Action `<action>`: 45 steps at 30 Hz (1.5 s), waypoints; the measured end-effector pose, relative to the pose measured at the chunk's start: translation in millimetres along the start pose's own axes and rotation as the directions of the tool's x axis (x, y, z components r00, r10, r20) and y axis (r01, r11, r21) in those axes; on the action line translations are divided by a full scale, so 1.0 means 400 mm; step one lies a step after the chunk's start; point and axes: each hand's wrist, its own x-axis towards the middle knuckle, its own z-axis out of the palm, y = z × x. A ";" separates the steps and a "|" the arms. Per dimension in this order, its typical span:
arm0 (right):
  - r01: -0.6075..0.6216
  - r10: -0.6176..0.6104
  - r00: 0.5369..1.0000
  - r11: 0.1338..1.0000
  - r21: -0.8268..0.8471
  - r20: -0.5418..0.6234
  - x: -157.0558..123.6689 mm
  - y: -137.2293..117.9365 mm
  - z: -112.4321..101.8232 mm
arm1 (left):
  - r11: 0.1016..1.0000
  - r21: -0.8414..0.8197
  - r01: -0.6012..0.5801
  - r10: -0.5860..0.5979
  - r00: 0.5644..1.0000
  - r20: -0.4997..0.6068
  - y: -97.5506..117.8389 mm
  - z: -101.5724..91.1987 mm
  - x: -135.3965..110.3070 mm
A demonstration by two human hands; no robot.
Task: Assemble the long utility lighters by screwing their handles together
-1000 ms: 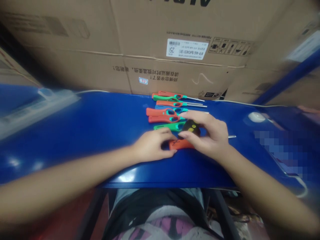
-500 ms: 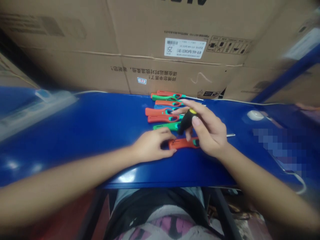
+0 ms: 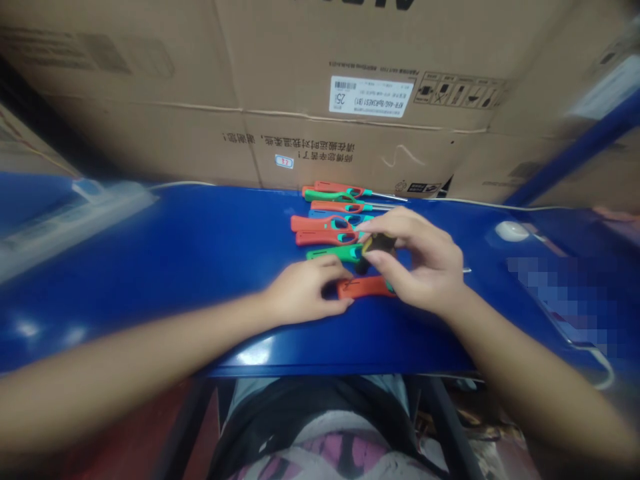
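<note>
An orange long-nosed gas lighter lies on the blue table nearest my body. My left hand pinches its handle end between thumb and fingers. In my right hand is a screwdriver with a black and yellow handle, held tilted above that lighter. A thin dark shaft seems to reach down to the handle end. My right hand covers the lighter's trigger and most of its metal tube. Just beyond lies a green lighter, partly behind the screwdriver.
Several more lighters, such as an orange one, lie in a row toward the large cardboard box. A white power strip is at left. At right are a white rounded object and a blurred phone-like object with a cable.
My right hand has rolled and shifted slightly right, turning the screwdriver handle so its yellow end faces more to the left. My left hand and the lighters have stayed put.
</note>
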 end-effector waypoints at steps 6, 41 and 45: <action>-0.032 0.030 0.999 0.998 0.050 0.042 0.003 -0.002 0.003 | 1.000 -0.006 0.004 -0.004 1.000 0.003 -0.001 0.000 -0.001; -0.143 0.148 0.987 0.986 0.083 -0.062 -0.014 0.018 0.025 | 0.999 0.021 -0.024 0.024 1.000 0.011 -0.001 -0.014 0.000; -0.270 0.320 0.922 0.935 0.231 -0.217 -0.004 0.056 0.019 | 0.989 0.116 -0.093 0.086 0.995 0.059 -0.011 -0.043 -0.003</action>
